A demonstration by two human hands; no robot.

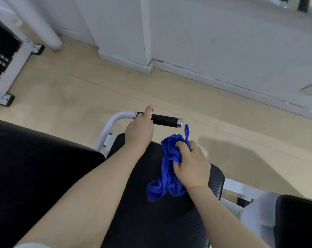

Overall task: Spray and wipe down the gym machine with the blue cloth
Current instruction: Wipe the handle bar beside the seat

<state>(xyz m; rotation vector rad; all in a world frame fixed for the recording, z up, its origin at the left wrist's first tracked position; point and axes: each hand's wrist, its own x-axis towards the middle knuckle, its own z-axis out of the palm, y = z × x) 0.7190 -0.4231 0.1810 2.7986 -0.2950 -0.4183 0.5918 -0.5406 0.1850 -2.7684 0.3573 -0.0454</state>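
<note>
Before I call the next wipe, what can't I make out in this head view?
- Spray bottle: not in view.
- Left hand fingers: curled behind the black handle grip.
- Blue cloth: partly hidden by the right hand.
- Seat pad: wet or dry, unclear; arms cover it.

cloth blue | handle grip black | frame white | floor beige

You see a black pad on the gym machine. The blue cloth lies bunched on it, near its far right edge. The machine stands on a tan floor, by a white wall.
</note>
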